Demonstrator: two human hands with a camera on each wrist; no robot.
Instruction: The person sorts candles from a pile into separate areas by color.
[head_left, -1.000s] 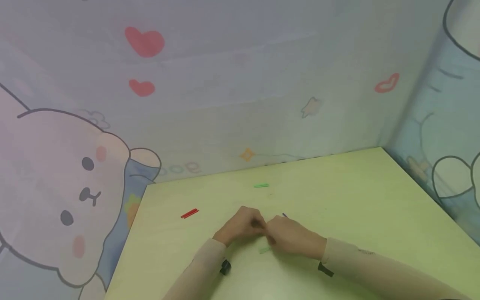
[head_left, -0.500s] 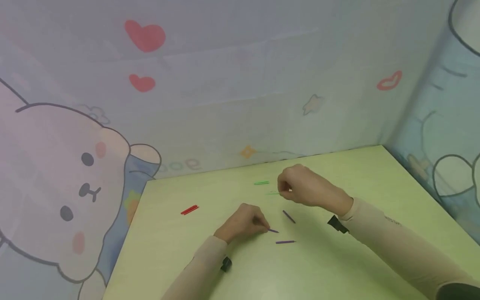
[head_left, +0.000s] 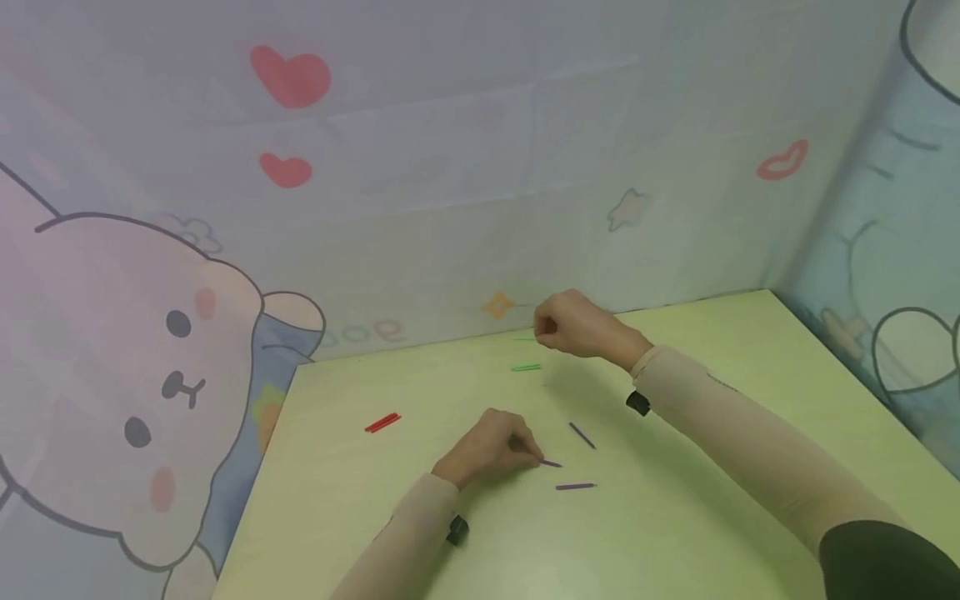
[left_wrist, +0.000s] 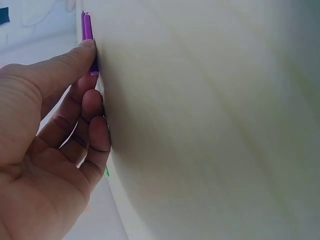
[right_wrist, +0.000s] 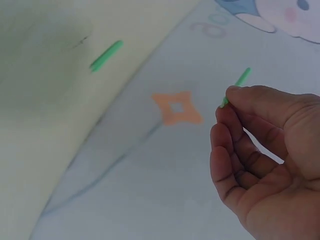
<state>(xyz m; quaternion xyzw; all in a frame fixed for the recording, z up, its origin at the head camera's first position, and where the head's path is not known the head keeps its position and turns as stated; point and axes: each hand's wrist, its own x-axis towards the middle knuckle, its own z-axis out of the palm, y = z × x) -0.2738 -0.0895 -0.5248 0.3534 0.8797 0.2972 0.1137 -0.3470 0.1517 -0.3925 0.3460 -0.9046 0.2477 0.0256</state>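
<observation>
The right hand [head_left: 581, 325], raised over the table's back edge, pinches a thin green stick [right_wrist: 243, 76] between thumb and forefinger, as the right wrist view shows. Below it on the table lie green sticks [head_left: 526, 367] side by side. Near the middle of the table the left hand [head_left: 491, 447] pinches a purple stick [head_left: 551, 462] between thumb and forefinger at the surface; in the left wrist view purple sticks [left_wrist: 88, 27] stick out past the thumb tip. Two other purple pieces lie to its right, one slanted [head_left: 582, 435] and one nearly level [head_left: 576, 486].
Red sticks [head_left: 383, 422] lie together on the left part of the pale yellow-green table [head_left: 675, 375]. A printed cloth with hearts and a cartoon animal [head_left: 172, 333] hangs behind the table and along both sides.
The right hand has left the left hand's side and moved back to the table's far edge with a green stick, uncovering purple pieces. The left hand has stayed nearly in place.
</observation>
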